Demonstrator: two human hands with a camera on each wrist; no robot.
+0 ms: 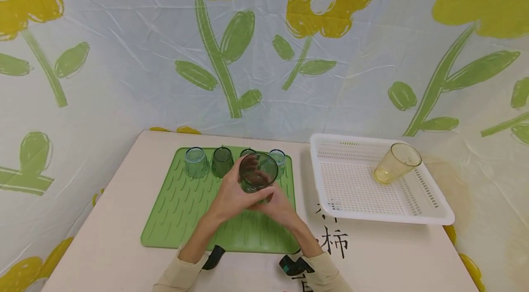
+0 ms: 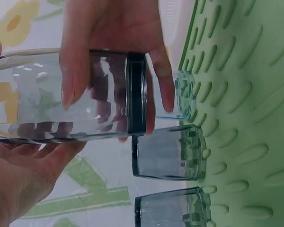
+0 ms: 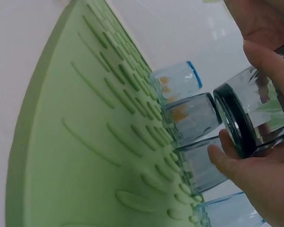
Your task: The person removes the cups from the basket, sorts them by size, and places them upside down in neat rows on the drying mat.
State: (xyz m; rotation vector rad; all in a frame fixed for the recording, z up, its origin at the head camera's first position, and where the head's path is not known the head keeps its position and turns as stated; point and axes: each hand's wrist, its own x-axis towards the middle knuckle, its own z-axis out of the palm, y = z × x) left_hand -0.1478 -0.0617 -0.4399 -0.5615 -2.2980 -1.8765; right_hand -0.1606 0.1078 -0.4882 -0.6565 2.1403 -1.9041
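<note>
Both hands hold a large grey-tinted drinking glass (image 1: 257, 173) above the green ridged mat (image 1: 177, 218). Its open rim faces up and its thick dark base points down at the mat. My left hand (image 1: 231, 193) grips it from the left, and my right hand (image 1: 278, 204) from the right, with fingers curved around the side and base. Behind it on the mat stands a row of small glasses: a light blue glass (image 1: 196, 164), a dark grey glass (image 1: 222, 162), another grey glass (image 3: 201, 163) partly hidden in the head view, and a light blue glass (image 1: 278, 159).
A white perforated basket (image 1: 343, 211) stands on the table to the right. Inside it, a yellow-tinted glass (image 1: 396, 163) leans at a tilt. Black characters (image 1: 335, 241) mark the pale table top (image 1: 120, 218) in front of the basket. A flower-patterned cloth (image 1: 144, 62) hangs behind.
</note>
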